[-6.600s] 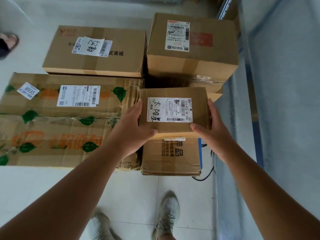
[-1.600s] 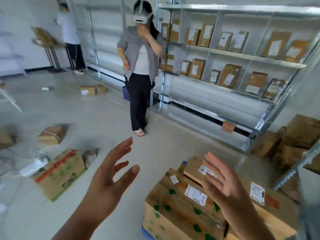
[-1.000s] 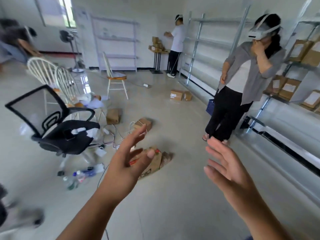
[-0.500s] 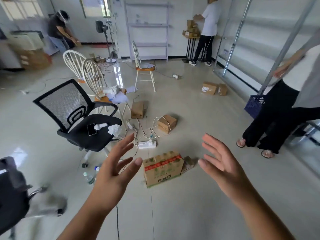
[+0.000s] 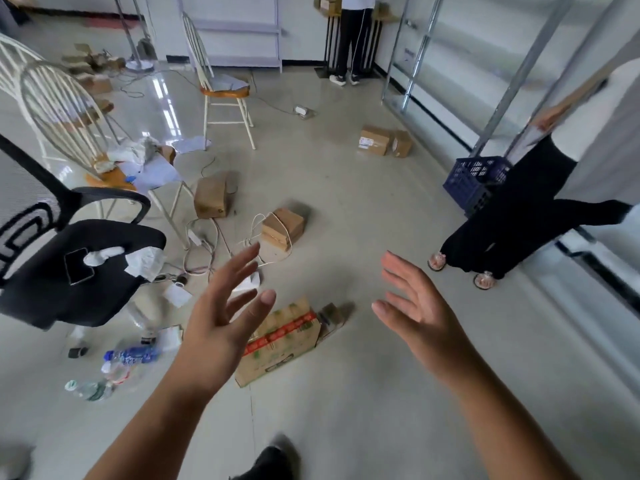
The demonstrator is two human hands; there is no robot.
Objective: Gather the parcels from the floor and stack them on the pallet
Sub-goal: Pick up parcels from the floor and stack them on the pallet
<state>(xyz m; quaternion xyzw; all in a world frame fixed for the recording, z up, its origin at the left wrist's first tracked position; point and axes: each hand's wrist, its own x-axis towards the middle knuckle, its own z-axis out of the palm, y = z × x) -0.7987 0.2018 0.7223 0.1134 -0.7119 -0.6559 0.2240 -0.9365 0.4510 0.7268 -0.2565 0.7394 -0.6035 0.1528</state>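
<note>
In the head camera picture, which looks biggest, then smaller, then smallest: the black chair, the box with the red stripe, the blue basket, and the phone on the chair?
As they look in this view:
1. black office chair
2. box with the red stripe
3. blue basket, partly hidden and farther off, so its rank against the box is unsure
4. phone

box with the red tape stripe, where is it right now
In the head view the box with the red tape stripe lies on the floor low at centre, between the open left hand and right hand.

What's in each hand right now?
Left hand: open, fingers spread, holding nothing.
Right hand: open, fingers spread, holding nothing.
</note>
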